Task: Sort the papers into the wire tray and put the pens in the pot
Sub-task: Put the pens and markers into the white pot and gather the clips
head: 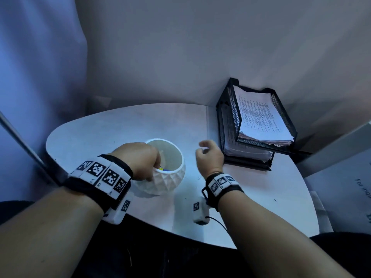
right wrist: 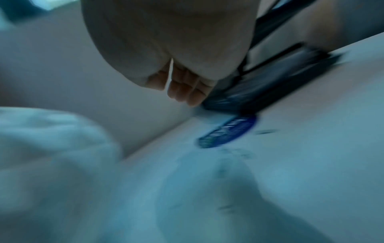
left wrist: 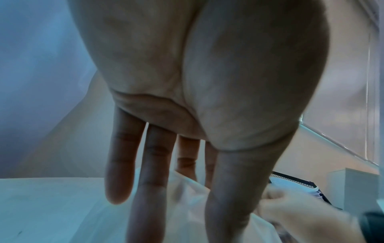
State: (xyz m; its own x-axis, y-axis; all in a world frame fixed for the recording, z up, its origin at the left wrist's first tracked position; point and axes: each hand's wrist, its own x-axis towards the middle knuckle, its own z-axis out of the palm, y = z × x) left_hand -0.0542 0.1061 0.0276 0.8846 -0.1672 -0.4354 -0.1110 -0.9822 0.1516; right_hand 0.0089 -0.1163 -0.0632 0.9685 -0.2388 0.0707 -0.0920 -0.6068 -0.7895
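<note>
in the head view, the white faceted pot point(head: 167, 173) sits at the lower centre of the frame on the pale round table point(head: 104, 125), and a blue and yellow tip of at least one pen point(head: 163, 169) shows down inside it. the left hand point(head: 138, 159) rests over the pot's near rim at centre left; the left wrist view shows its fingers point(left wrist: 122, 164) long and nearly straight, reaching down past the pot's rim, with nothing visibly held, though the tips of some are hidden behind the rim. the right hand point(head: 209, 155) hangs just right of the pot, between it and the tray, its fingers loosely curled round nothing, and the blurred right wrist view agrees. the black wire tray point(head: 285, 115) stands at the right of the frame against the wall, with a stack of printed papers point(head: 261, 117) in its top tier and more sheets in the tier below. no loose paper or pen shows on the table, so the job looks close to finished: papers filed, pens potted, and what is left seems only to draw the hands back, unless something lies hidden under the arms.
</note>
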